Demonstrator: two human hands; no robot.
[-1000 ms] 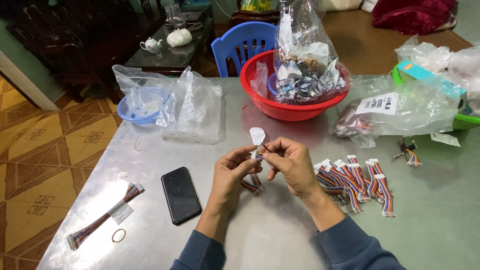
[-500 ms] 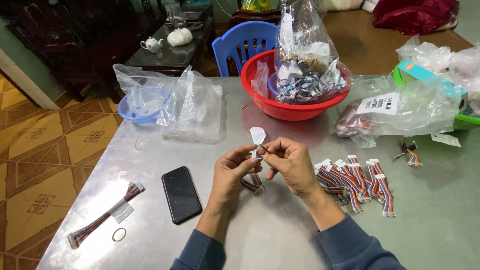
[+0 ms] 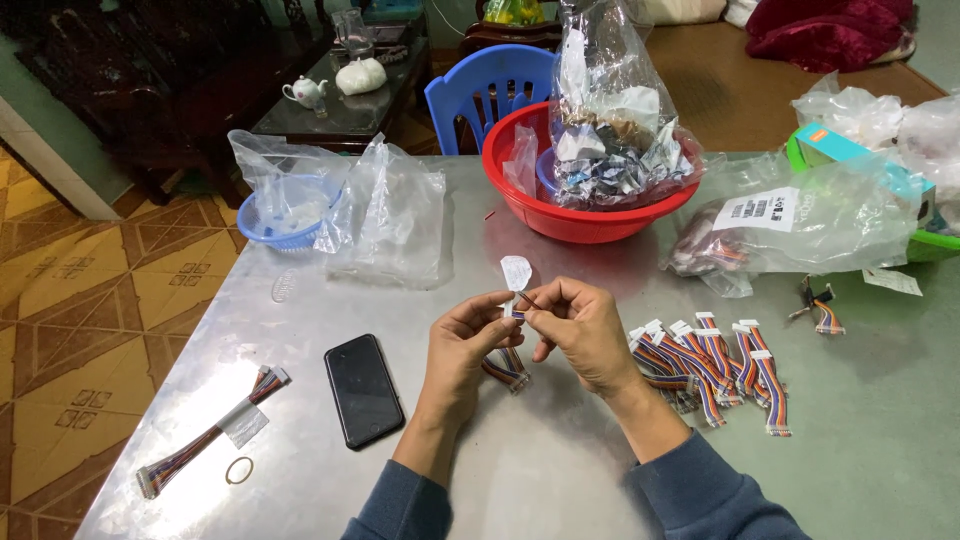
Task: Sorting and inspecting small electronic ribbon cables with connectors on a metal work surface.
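Your left hand (image 3: 462, 345) and right hand (image 3: 580, 330) meet over the middle of the metal table (image 3: 880, 420). Both pinch one small folded bundle of coloured wires (image 3: 507, 362) between thumb and fingertips; its loop hangs below your left fingers, just above the table. A small white tag (image 3: 516, 272) stands up from the pinch point, between your two thumbs.

Just right of your right hand, a row of finished wire bundles (image 3: 712, 362) lies on the table, each with a white tag. A black phone (image 3: 364, 389) lies face up to the left of your left forearm. Further left, near the table edge, lie a long wire harness (image 3: 205, 444) and a rubber band (image 3: 239, 470). At the far side stands a red basin (image 3: 578, 212) holding a clear bag of scraps (image 3: 612, 120).
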